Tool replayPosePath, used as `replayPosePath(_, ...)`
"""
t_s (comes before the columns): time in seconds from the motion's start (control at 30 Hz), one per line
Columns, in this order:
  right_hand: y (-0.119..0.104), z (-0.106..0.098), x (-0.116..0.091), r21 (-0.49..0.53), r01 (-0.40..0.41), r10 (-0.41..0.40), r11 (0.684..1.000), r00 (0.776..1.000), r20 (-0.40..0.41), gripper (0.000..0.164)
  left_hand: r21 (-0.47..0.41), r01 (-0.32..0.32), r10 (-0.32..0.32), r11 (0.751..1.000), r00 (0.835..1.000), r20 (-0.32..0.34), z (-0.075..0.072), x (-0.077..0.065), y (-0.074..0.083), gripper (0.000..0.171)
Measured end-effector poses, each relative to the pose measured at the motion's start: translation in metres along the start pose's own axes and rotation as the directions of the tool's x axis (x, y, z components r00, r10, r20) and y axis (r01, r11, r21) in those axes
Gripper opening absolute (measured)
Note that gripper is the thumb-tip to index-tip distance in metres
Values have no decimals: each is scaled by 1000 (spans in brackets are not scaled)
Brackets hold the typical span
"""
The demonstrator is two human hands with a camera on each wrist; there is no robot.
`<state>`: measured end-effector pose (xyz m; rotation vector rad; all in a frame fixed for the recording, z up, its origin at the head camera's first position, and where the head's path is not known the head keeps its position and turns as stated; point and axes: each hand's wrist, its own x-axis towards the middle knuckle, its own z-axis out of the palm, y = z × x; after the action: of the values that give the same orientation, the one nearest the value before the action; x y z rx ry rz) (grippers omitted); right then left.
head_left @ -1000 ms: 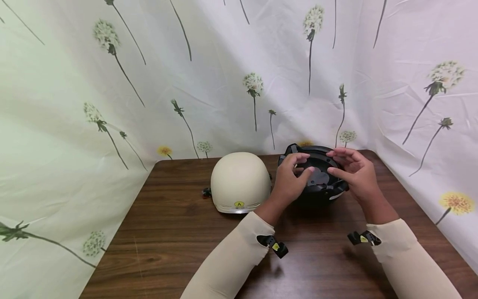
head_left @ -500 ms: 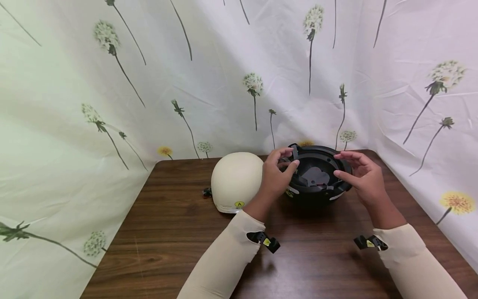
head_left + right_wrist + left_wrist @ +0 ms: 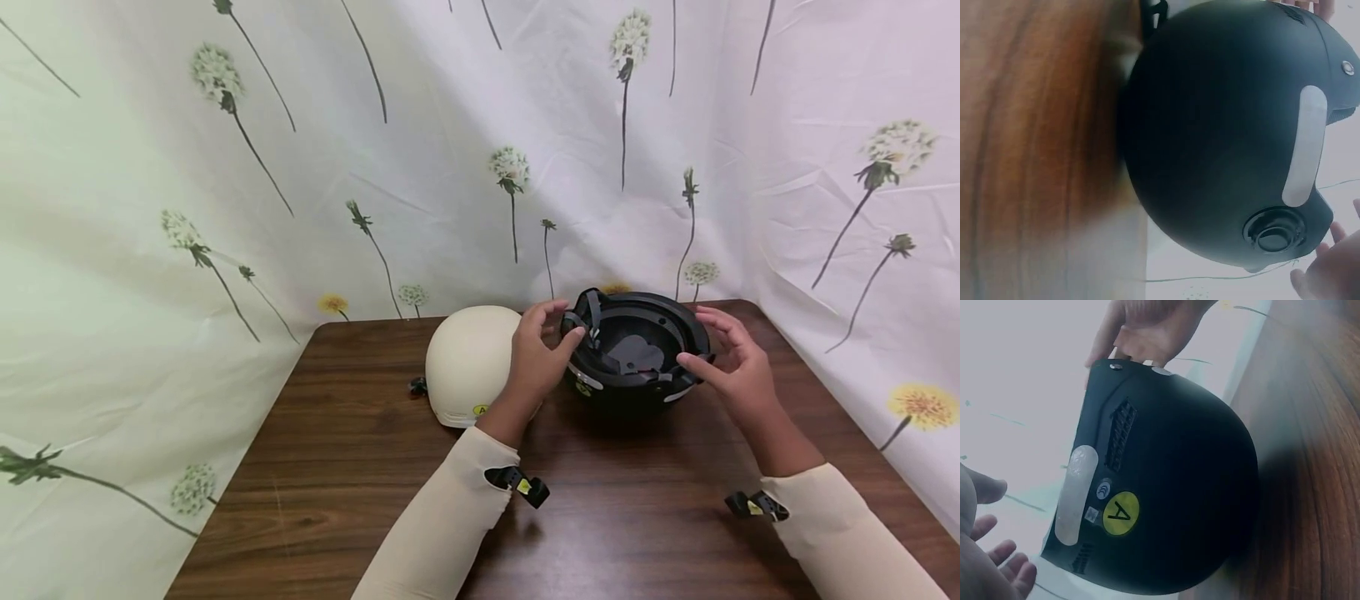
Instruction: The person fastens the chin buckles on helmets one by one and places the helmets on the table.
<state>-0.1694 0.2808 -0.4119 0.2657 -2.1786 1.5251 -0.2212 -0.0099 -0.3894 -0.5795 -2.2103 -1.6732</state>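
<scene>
A black helmet (image 3: pixel 630 400) lies upside down on the table, its hollow inside and straps facing up. Near its left rim is my left hand (image 3: pixel 536 354), fingers loosely bent and thumb apart, holding nothing. In the left wrist view that hand (image 3: pixel 988 531) shows a gap to the helmet's shell (image 3: pixel 1191 475), which bears a yellow "A" sticker (image 3: pixel 1121 514). On the opposite side my right hand (image 3: pixel 738 367) spreads its thumb and fingers around the right rim without gripping it. The right wrist view has its fingertips right by the rim, near a round side knob (image 3: pixel 1274 231).
A cream helmet (image 3: pixel 476 362) sits dome up to the left of the black one, partly behind my left hand. Both stand on a brown wood-grain table (image 3: pixel 360 492). A white dandelion-print curtain (image 3: pixel 450 167) hangs behind and along the sides.
Both hands have moved apart, from over the black helmet's opening out to its left and right rims. The helmets have stayed in place.
</scene>
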Motion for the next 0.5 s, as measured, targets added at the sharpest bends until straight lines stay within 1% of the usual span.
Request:
replayPosePath(0.13, 1, -2, -4, -68, -60, 63, 996, 997, 52, 79, 44, 10, -12, 999, 999, 42, 0, -1, -4, 54)
replayPosePath(0.2, 0, -3, -6, -74, -102, 109, 992, 989, 98, 88, 65, 22, -26, 998, 998, 63, 1, -2, -6, 60)
replayPosePath(0.3, 1, -3, -8, -74, -146, 156, 986, 977, 146, 98, 79, 48, -55, 996, 994, 94, 3, -4, -8, 67)
replayPosePath(0.37, 2, -2, -8, -51, -165, 172, 985, 971, 166, 103, 74, 58, -66, 996, 991, 113, 4, -5, -9, 72)
replayPosePath(0.5, 6, 1, -9, -20, -167, 167, 986, 971, 172, 110, 47, 67, -73, 997, 987, 141, 5, -9, -10, 76)
